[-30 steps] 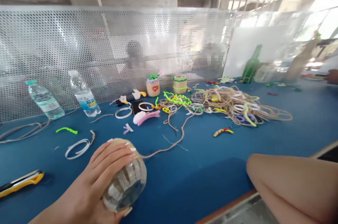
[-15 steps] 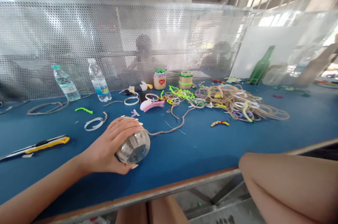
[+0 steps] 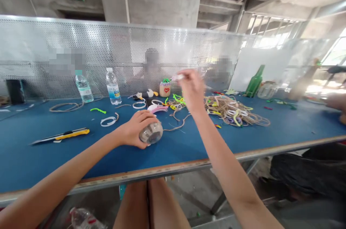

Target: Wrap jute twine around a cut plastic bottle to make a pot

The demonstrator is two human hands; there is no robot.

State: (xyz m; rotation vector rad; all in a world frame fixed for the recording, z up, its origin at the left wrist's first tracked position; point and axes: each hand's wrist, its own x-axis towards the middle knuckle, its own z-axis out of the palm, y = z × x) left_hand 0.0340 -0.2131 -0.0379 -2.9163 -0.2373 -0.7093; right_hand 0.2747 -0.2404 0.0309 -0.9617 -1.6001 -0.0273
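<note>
While clasping a clear jar [image 3: 152,134] in the left hand [image 3: 137,129], holds the right hand [image 3: 193,89] aloft — too blurred to tell its grip.

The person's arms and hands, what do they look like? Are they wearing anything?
The left arm and right arm look slim and bare as far as they show: no sleeves, watch or bracelet. The left hand and right hand wear no gloves. The right one is blurry, so I can't tell about rings there.
</note>
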